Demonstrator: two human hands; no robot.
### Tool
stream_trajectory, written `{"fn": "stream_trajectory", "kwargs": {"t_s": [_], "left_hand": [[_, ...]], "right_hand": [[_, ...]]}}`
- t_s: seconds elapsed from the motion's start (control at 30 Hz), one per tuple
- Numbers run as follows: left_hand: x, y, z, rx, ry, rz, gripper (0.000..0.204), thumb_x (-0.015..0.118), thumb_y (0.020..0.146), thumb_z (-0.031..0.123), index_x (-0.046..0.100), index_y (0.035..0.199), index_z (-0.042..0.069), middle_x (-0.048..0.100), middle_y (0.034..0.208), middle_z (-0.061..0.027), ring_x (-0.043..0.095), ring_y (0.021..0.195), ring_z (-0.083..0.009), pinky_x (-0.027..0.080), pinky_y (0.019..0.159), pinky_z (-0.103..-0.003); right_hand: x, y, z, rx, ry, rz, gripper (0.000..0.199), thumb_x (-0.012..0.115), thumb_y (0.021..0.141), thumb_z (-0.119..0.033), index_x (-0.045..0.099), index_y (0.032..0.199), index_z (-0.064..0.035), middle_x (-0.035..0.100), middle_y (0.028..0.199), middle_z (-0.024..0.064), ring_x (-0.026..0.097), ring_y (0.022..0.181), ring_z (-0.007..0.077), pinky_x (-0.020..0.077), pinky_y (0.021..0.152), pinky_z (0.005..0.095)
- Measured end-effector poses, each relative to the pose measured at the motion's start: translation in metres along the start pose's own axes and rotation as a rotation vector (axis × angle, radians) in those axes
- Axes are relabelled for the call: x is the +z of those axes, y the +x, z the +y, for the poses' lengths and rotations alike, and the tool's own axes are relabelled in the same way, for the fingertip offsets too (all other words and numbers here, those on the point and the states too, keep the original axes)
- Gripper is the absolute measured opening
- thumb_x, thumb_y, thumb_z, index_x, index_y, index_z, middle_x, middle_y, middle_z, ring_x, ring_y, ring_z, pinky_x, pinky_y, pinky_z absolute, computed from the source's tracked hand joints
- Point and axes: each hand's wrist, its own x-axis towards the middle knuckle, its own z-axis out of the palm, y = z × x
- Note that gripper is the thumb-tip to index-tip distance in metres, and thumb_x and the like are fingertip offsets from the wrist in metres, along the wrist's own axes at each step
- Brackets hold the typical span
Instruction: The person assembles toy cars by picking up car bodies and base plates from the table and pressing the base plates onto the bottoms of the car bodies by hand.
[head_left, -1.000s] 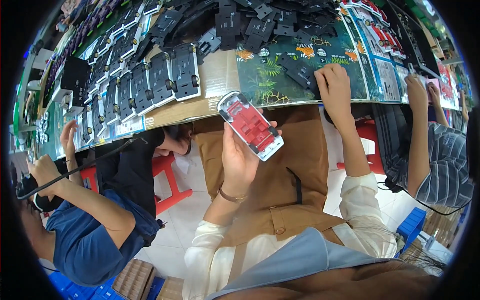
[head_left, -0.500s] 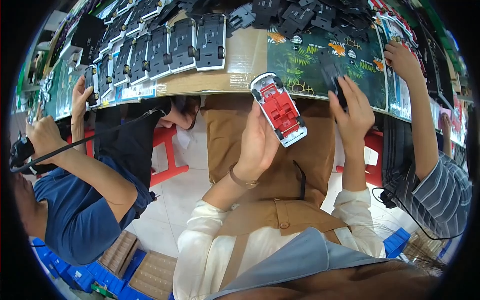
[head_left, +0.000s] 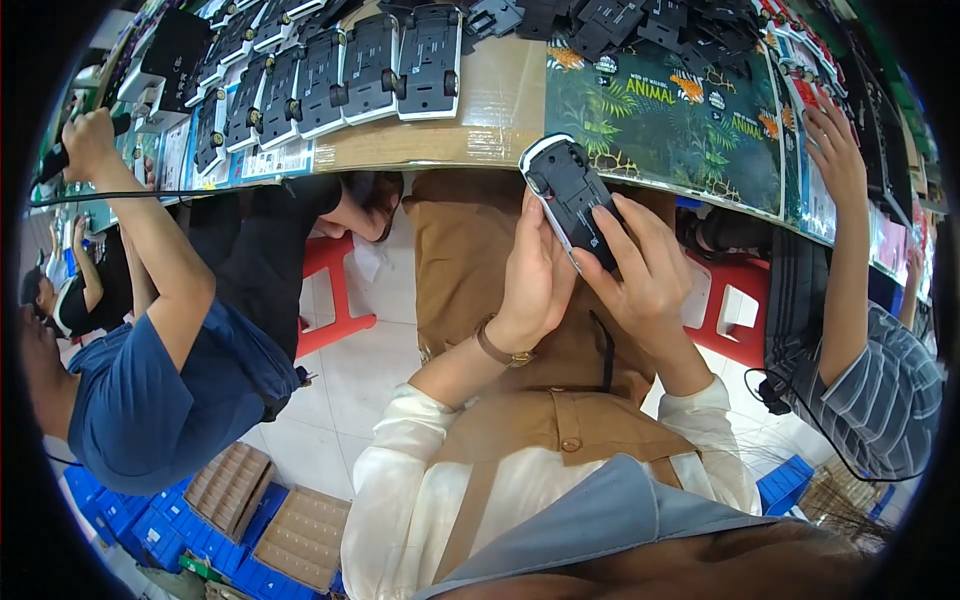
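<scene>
In front of the table edge, my left hand (head_left: 537, 275) grips a white toy car (head_left: 530, 152), which lies upside down with its far end tilted to the left. A black base plate (head_left: 578, 188) covers the underside of the car. My right hand (head_left: 645, 265) closes over the near right part of the plate, its fingertips pressed on the surface and its thumb at the near end. The red inside of the car is hidden beneath the plate, and the palms hide the car's near sides.
Upturned toy cars (head_left: 428, 65) with black bases stand in rows at the far left of the table. Loose black base plates (head_left: 610, 22) are heaped at the back. Co-workers sit at both sides; the right one's hand (head_left: 832, 140) is near red car parts. Partitioned trays (head_left: 300, 540) lie at lower left.
My right hand has brought the black base plate from the table edge onto the car, covering its red inside. The left co-worker has lifted an arm away from the row of cars.
</scene>
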Motion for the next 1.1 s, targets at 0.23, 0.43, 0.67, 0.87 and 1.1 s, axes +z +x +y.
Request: {"fn": "stream_trajectory", "kwargs": {"t_s": [0.23,0.43,0.67,0.87,1.1], "left_hand": [[0.001,-0.002,-0.001,0.035,0.007,-0.004,0.044,0.022,0.099,0.036,0.04,0.128,0.007,0.051,0.121,-0.0071,0.049,0.112,-0.0185,0.036,0.099,-0.035],[-0.003,-0.002,0.0,0.019,-0.004,-0.036,0.038,0.03,0.098,0.029,0.038,0.13,0.009,0.051,0.12,-0.0064,0.049,0.11,-0.0167,0.039,0.096,-0.034],[0.007,-0.004,0.002,0.016,0.111,-0.069,0.037,0.039,0.096,0.02,0.033,0.132,0.011,0.049,0.119,-0.0059,0.049,0.11,-0.0155,0.04,0.095,-0.032],[0.002,-0.002,-0.003,0.046,-0.043,-0.014,0.039,0.029,0.099,0.034,0.042,0.127,0.011,0.053,0.118,-0.0044,0.05,0.109,-0.0162,0.038,0.096,-0.033],[-0.001,-0.001,-0.006,0.003,-0.101,-0.002,0.043,0.025,0.099,0.038,0.044,0.126,0.01,0.054,0.118,-0.0041,0.05,0.108,-0.0158,0.038,0.096,-0.032]], "right_hand": [[0.001,-0.002,-0.008,0.112,0.049,-0.033,0.041,0.076,0.07,-0.019,0.063,0.105,-0.0026,0.06,0.104,0.0149,0.061,0.084,0.0289,0.0512,0.07,0.0349],[0.002,-0.005,-0.01,0.183,0.072,-0.079,0.043,0.077,0.068,-0.02,0.063,0.104,-0.0033,0.057,0.105,0.0128,0.059,0.082,0.0267,0.051,0.068,0.0327],[-0.002,0.013,-0.001,0.096,0.069,-0.027,0.049,0.078,0.064,-0.024,0.06,0.106,-0.007,0.054,0.109,0.0119,0.058,0.091,0.029,0.0513,0.068,0.0348],[0.007,0.011,-0.007,0.14,0.08,-0.031,0.043,0.077,0.065,-0.019,0.06,0.102,-0.0058,0.055,0.106,0.0122,0.057,0.092,0.0299,0.0501,0.073,0.0365],[0.011,0.006,-0.013,0.185,0.151,0.042,0.038,0.075,0.066,-0.009,0.061,0.101,-0.0028,0.058,0.107,0.0148,0.057,0.093,0.0314,0.0468,0.077,0.0373]]}}
